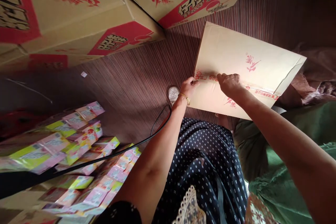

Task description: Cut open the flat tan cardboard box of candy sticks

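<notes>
A sealed brown cardboard box (228, 49) with red printing stands on the floor in front of me. Printed packing tape (262, 92) runs along the seam across its top. At the box's near left edge, my left hand (189, 85) is closed, with thumb and finger gripping the edge by the tape's end; a gold bracelet circles the wrist. My right hand (231, 83) is closed like a fist on the top, over the seam. Whatever its fingers hold, if anything, is hidden under the hand.
Large red-and-brown cartons (78, 10) are stacked at the upper left. Small pink and yellow packs (91, 161) lie in piles at the lower left, with a black cable (136, 143) crossing over them. Green cloth (294, 168) is bunched at the right.
</notes>
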### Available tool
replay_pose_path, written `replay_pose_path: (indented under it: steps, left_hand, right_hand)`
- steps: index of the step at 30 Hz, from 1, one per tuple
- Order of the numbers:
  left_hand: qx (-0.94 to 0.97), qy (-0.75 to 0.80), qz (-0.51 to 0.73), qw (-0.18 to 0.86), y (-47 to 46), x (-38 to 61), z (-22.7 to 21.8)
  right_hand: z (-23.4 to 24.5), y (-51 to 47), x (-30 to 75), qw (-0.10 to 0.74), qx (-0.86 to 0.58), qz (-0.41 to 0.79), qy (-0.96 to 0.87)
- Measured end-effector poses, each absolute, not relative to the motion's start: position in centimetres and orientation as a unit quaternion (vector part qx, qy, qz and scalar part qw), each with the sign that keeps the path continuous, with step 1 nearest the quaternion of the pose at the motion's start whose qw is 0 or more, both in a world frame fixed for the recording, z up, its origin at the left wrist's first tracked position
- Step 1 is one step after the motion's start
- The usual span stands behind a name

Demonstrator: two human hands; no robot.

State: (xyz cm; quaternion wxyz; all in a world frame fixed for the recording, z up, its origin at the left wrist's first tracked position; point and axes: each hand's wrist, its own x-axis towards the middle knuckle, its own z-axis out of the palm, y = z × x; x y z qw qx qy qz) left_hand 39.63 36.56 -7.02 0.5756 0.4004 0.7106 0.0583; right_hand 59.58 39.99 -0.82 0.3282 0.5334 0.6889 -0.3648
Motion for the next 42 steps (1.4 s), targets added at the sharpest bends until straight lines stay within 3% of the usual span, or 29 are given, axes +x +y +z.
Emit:
replay_pose_path:
  steps: [12, 26, 35, 42]
  left_hand:
    - [0.411, 0.73, 0.065, 0.542, 36.1, 39.9, -6.2]
    - [0.402, 0.71, 0.074, 0.573, 35.7, 38.7, -4.3]
    - [0.445, 0.66, -0.041, 0.604, 40.7, 39.4, -3.5]
    - [0.599, 0.59, -0.222, 0.493, 44.4, 41.5, -4.2]
  right_hand:
    - [-2.2, 41.3, 55.6, 0.297, 0.497, -0.368, 0.727]
    - [1.5, 34.9, 74.1, 0.437, 0.55, -0.304, 0.644]
    - [2.0, 30.6, 84.8, 0.45, 0.615, -0.306, 0.571]
    - [2.0, 24.3, 91.5, 0.414, 0.72, -0.315, 0.459]
